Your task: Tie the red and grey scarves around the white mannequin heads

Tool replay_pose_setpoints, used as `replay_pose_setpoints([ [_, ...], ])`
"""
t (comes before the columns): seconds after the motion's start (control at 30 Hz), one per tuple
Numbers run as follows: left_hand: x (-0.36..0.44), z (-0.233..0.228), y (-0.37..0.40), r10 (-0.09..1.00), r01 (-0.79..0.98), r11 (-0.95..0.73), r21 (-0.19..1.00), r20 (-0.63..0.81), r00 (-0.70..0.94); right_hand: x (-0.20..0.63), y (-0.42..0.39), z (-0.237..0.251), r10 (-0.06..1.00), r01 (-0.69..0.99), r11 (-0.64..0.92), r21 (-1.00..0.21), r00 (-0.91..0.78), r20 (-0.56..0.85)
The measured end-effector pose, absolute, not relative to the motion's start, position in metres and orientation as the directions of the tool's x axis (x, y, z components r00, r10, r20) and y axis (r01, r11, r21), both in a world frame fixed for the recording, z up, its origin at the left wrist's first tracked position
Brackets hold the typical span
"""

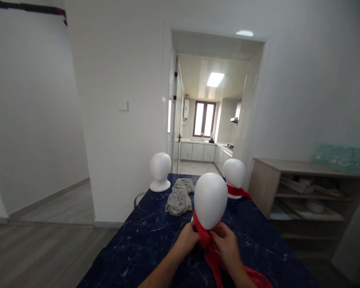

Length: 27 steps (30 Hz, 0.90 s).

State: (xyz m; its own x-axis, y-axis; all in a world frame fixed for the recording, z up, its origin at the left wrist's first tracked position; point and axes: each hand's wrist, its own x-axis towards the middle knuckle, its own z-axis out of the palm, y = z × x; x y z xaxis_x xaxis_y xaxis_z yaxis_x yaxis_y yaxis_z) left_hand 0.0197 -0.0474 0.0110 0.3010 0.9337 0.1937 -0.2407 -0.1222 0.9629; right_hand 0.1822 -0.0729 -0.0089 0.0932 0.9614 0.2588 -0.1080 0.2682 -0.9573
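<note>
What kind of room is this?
Probably a home's dining area: a dark blue marbled table stands before a doorway into a kitchen with white cabinets, and a wooden open shelf unit lines the wall.

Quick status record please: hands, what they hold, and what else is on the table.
left hand: gripping the red scarf at the neck of the near foam head
right hand: gripping the same scarf
far right head: red scarf at its base
far left head: bare
grey cloth: heaped on the dark marbled table
</note>
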Motion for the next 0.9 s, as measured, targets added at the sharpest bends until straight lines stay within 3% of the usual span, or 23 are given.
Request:
replay_pose_setpoints([
  [0.4, 0.030, 0.016, -0.066, 0.963, -0.359, -0.166, 0.919, 0.228, 0.140, 0.180, -0.086, -0.003, 0.956, 0.066, 0.292, -0.954, -0.064, 0.288],
  [0.73, 0.030, 0.009, -0.057, 0.950, -0.256, -0.200, 0.946, 0.252, 0.186, 0.178, -0.087, 0.001, 0.936, 0.254, 0.345, -0.903, -0.023, 0.351],
  [0.9, 0.029, 0.001, -0.048, 0.957, -0.246, -0.152, 0.957, 0.205, 0.205, 0.174, -0.084, 0.000, 0.912, 0.350, 0.355, -0.867, 0.076, 0.404],
])
